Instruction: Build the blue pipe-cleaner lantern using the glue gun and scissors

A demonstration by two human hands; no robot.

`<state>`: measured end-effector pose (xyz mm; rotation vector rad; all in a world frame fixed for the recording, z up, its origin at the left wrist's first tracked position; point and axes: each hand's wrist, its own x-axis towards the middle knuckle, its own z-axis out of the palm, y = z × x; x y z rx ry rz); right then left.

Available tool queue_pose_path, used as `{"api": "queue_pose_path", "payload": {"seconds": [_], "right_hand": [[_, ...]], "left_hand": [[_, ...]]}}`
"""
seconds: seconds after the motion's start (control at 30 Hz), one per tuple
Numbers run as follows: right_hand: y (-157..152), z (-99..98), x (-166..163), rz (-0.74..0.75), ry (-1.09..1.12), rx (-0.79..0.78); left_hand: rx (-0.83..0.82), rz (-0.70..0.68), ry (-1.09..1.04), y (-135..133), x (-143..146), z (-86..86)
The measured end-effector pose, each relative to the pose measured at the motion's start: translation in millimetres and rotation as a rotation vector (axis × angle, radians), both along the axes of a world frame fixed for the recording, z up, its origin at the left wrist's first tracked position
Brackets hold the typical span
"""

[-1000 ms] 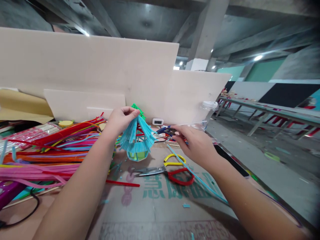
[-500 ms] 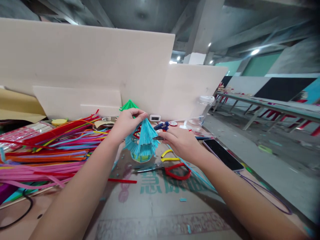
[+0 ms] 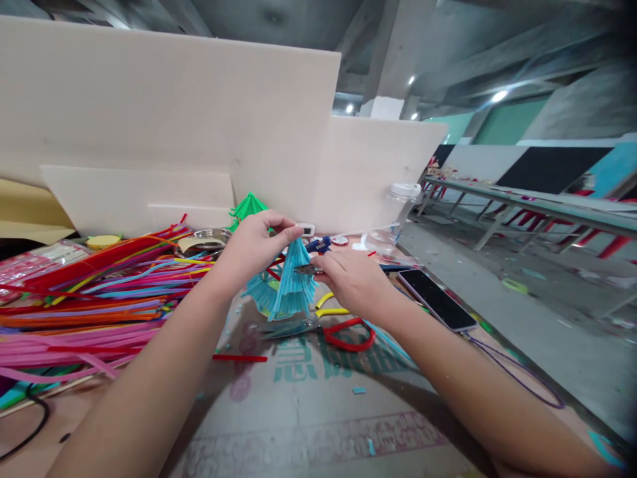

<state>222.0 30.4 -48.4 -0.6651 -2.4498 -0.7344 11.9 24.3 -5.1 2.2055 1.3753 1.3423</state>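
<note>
My left hand [image 3: 263, 242] pinches the top of a light-blue cone-shaped piece [image 3: 291, 292] made of tiered fuzzy craft stems. The piece hangs just above the tabletop, and a wider blue fringe shows on its left. My right hand [image 3: 353, 279] is closed round a small metal-tipped tool [image 3: 307, 269], most of it hidden in the fingers; its tip lies against the cone's side. Below the hands lie scissors with red handles [image 3: 350, 335] and a tool with yellow handles [image 3: 329, 305]. A thin blue stem [image 3: 393, 344] runs under my right forearm.
Bundles of coloured craft stems [image 3: 99, 299] cover the left side. Behind my left hand stands a green cone piece [image 3: 250, 207]. A phone [image 3: 435, 299] and a clear plastic jar [image 3: 398, 212] sit on the right. White boards [image 3: 174, 119] rise at the back.
The view has shifted slightly. My left hand has tilted the blue cone piece, and my right hand has brought the metal tip onto its side.
</note>
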Motion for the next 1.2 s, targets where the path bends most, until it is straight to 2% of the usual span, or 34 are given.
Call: {"api": "queue_pose_path", "payload": {"seconds": [0.3,0.83,0.93,1.07,1.2], "right_hand": [[-3.2,5.3,3.7,-0.047,-0.084,0.023],[-2.8,5.1,4.1,-0.024,-0.109,0.03],[-2.6,11.1,9.4,-0.021,-0.054,0.012],[-1.3,22.6,20.5,-0.118,0.099,-0.011],[2.4,25.5,24.5,-0.15,0.131,0.011]], "left_hand": [[0.016,-0.003,0.037,-2.2,1.6,0.6],[0.029,-0.02,0.032,-2.2,2.9,1.0],[0.053,-0.021,0.004,-0.1,4.7,-3.0],[0.145,0.039,0.059,6.6,8.0,-9.8],[0.1,0.013,0.106,10.9,-2.0,-6.9]]}}
